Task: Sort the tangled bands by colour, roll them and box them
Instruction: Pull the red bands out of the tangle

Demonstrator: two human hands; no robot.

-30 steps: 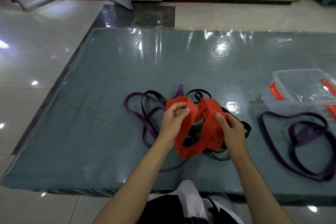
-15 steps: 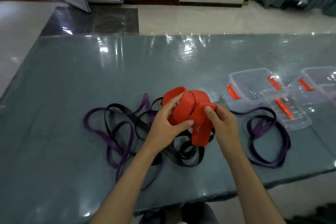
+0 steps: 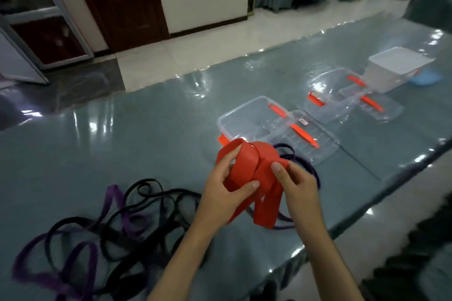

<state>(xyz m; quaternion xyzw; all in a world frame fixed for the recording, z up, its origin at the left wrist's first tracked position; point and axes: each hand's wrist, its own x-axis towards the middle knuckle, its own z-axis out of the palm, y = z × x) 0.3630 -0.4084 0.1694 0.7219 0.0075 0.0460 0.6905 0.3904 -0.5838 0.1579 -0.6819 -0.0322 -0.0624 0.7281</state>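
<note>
We can't see much of the purple band (image 3: 310, 173) behind our right hand (image 3: 297, 187); the bottom edge cuts the tangle (image 3: 102, 234)

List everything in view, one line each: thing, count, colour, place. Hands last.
red band: one, red, partly rolled, held above the table
tangled bands: one pile, black and purple, near left on table
purple band: one, purple, behind the hands
clear boxes: two, clear with orange latches, open, right of centre
white box: one, white, far right
table: one, grey-green, glossy
left hand: gripping the red band
right hand: gripping the red band
</note>
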